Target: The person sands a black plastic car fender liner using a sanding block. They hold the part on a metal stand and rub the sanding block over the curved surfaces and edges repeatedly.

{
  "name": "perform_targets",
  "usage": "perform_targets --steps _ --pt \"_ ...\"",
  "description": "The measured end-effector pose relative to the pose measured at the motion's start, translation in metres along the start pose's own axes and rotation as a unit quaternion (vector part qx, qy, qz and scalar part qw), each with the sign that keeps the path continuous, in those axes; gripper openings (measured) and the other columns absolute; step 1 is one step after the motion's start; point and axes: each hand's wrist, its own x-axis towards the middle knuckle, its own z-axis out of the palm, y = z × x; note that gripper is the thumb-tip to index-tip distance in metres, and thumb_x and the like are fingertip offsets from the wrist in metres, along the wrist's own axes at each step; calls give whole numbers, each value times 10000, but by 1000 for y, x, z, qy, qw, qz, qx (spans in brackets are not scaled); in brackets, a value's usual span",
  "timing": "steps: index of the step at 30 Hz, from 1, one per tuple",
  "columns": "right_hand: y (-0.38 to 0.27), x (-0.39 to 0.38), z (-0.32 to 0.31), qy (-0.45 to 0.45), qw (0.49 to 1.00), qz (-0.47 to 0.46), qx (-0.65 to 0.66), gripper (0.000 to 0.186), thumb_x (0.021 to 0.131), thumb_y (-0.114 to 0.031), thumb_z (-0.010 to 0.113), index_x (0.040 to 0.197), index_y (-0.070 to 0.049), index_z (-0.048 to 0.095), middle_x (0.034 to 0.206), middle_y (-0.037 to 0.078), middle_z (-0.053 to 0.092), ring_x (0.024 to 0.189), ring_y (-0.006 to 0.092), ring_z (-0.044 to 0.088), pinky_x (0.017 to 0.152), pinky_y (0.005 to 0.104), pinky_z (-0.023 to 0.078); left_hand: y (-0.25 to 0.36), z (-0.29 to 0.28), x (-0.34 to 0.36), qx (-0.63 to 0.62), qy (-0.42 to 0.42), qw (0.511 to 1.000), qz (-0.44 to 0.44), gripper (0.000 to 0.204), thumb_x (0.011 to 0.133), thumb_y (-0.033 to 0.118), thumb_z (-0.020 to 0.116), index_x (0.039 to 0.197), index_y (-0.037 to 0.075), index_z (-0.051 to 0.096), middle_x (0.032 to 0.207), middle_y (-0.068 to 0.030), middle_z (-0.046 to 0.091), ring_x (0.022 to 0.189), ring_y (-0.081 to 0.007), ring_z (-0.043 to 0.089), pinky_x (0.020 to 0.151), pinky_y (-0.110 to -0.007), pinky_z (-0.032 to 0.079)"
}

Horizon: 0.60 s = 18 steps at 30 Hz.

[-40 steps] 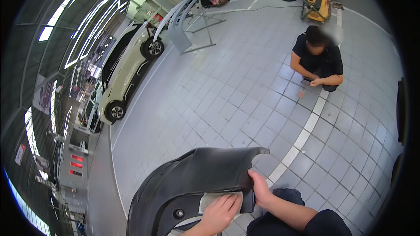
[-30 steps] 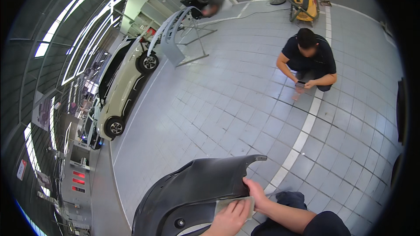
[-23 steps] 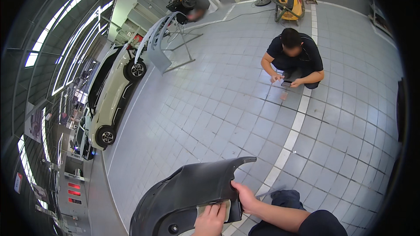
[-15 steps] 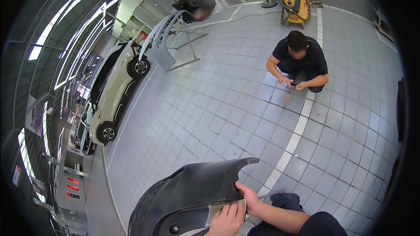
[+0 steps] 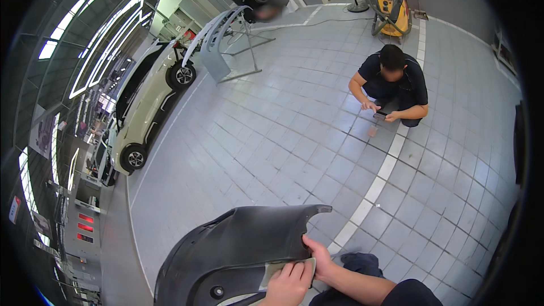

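A black plastic car bumper (image 5: 249, 232) is in front of me at the bottom, with a round hole in its lower part. My left hand (image 5: 290, 283) presses a flat grey-green abrasive pad (image 5: 272, 272) against the bumper's surface, its fingers bent over the pad. Gripping the bumper's right edge is my right hand (image 5: 318, 258), thumb on the upper side; its other fingers are mostly hidden. The pad's far corner lies close beside the right hand.
A person (image 5: 391, 85) in dark clothes squats ahead on the right, a phone-like device in hand. A yellow vacuum (image 5: 391, 11) stands by the back wall. At left are a pale car (image 5: 150, 107) and a grey bumper (image 5: 215, 51) on a metal stand (image 5: 255, 59).
The view has shifted slightly. My left hand and the pad have moved a little along the bumper; the right hand keeps its hold on the edge.
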Motion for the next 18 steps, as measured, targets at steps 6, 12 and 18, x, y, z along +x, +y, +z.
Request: perform_targets --steps 6,12,18 --pt "-1 -5 0 18 997 -46 -65 415 1088 -345 514 1171 22 688 1162 115 731 1028 210 685 937 373 529 -15 -9 -10 70 -58 996 -4 638 864 277 643 1440 24 536 1349 -125 592 1234 -298 583 893 -367 558" --pt "6 5 -2 24 999 -18 -43 402 1074 -360 538 1159 -1 700 1139 100 733 1011 200 677 939 372 519 -29 -14 -13 10 52 998 -32 420 712 56 657 1125 17 717 974 -47 644 883 -231 638 719 -341 547" --pt "2 4 -8 42 999 -5 -22 379 1051 -355 573 1142 -11 703 1146 112 732 1043 225 679 971 383 505 0 -3 6 -24 52 998 -13 439 764 115 645 1191 24 692 1011 -36 642 938 -215 640 752 -325 544"
